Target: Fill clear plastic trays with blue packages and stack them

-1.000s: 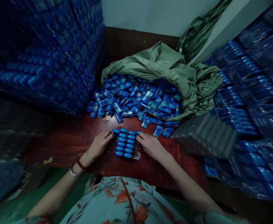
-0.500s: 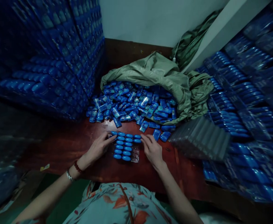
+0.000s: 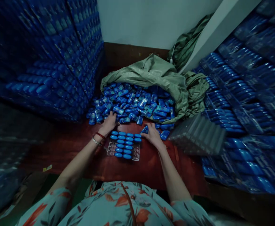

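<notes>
Blue wrap showed between the thumb and bent fingers of your right hand (image 3: 152, 134), where a loose pack (image 3: 144, 129) lay just beyond the far right corner of the clear tray (image 3: 135, 155); I could not tell whether the fingertips pressed on it. Your left hand (image 3: 108, 123) lay past the tray's far left corner, fingers bent at the near edge of the blue heap (image 3: 137, 103), and what they pinched, if anything, was hidden. The tray sat before you on the red table (image 3: 149, 171), its two far rows filled across, its middle columns filled to the near edge, its nearer side pockets bare. A light grip on each pack's ends probably suited that slick wrap best, and wrists were better held clear of the upright rows, which a sleeve or bracelet could have nudged. Beyond the tray, behind the heap, slumped the green sack (image 3: 156, 72). Right of the tray, the grey ridged stack (image 3: 197, 138) stood near enough that your right elbow probably wanted tucking in.
</notes>
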The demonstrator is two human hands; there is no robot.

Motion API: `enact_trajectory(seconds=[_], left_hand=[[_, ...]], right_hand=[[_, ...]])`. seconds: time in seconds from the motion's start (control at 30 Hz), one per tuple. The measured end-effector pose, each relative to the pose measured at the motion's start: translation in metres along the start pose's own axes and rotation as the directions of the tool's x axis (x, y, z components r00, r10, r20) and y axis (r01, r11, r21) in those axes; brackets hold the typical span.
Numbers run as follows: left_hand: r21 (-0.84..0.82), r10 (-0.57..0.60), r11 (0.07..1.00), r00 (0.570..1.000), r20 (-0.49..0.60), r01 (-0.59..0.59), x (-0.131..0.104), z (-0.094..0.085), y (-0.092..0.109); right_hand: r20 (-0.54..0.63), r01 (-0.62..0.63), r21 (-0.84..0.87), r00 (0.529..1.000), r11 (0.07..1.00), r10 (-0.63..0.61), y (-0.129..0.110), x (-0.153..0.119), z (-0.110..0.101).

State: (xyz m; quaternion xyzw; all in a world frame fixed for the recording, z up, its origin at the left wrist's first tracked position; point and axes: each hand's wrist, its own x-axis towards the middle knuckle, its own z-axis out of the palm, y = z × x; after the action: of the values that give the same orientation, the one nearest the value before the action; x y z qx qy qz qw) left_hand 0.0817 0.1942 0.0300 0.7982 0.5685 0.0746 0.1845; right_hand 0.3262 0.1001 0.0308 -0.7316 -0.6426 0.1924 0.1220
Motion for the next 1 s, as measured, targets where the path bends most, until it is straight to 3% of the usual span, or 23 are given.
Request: enact_trajectory(seconds=[0.1, 0.17, 0.27, 0.37, 0.43, 0.53, 0.63, 0.73, 0.8, 0.87, 1.0], left_hand=[[-0.155, 0.111, 0.982, 0.994, 0.01, -0.108, -0.01, -0.009, -0.014], [-0.338, 0.121, 0.932, 0.991, -0.055, -0.132, -0.025, -0.015, -0.026], [-0.572, -0.083, 0.817, 0.969, -0.232, -0.067, -0.062, -0.019, -0.041], [-0.709, -0.324, 0.705, 0.881, -0.344, -0.017, -0.108, -0.017, -0.044], [-0.768, -0.425, 0.64, 0.834, -0.354, 0.0, -0.133, -0.013, -0.037], [-0.823, -0.481, 0.567, 0.821, -0.307, 0.025, -0.153, -0.004, -0.017], [-0.821, -0.476, 0.57, 0.826, -0.301, 0.029, -0.155, 0.006, -0.002], [-0.734, -0.357, 0.678, 0.859, -0.368, -0.032, -0.152, 0.015, 0.0], [-0.595, -0.163, 0.794, 0.902, -0.4, -0.121, -0.152, 0.019, -0.006], [-0.426, 0.063, 0.872, 0.917, -0.394, -0.243, -0.151, 0.021, -0.014], [-0.141, 0.397, 0.872, 0.846, -0.356, -0.468, -0.146, 0.012, -0.026]], right_hand=[[-0.171, 0.072, 0.163, 0.984, 0.984, -0.043, 0.02, -0.028, 0.003], [-0.204, 0.073, 0.303, 0.979, 0.95, -0.01, 0.032, -0.052, 0.001], [-0.114, -0.015, 0.513, 0.99, 0.858, 0.085, 0.038, -0.089, -0.003], [-0.075, -0.018, 0.587, 0.994, 0.809, 0.077, 0.027, -0.113, -0.004], [-0.13, 0.078, 0.53, 0.991, 0.844, -0.01, 0.015, -0.116, -0.002], [-0.175, 0.271, 0.324, 0.959, 0.907, -0.224, -0.004, -0.106, 0.003], [-0.028, 0.375, 0.031, 0.927, 0.926, -0.375, -0.02, -0.094, 0.002], [0.137, 0.417, -0.222, 0.908, 0.881, -0.395, -0.032, -0.087, -0.007], [0.223, 0.44, -0.307, 0.895, 0.844, -0.385, -0.041, -0.083, -0.014], [0.312, 0.473, -0.345, 0.873, 0.811, -0.376, -0.048, -0.078, -0.022], [0.461, 0.547, -0.373, 0.81, 0.749, -0.362, -0.059, -0.067, -0.035]])
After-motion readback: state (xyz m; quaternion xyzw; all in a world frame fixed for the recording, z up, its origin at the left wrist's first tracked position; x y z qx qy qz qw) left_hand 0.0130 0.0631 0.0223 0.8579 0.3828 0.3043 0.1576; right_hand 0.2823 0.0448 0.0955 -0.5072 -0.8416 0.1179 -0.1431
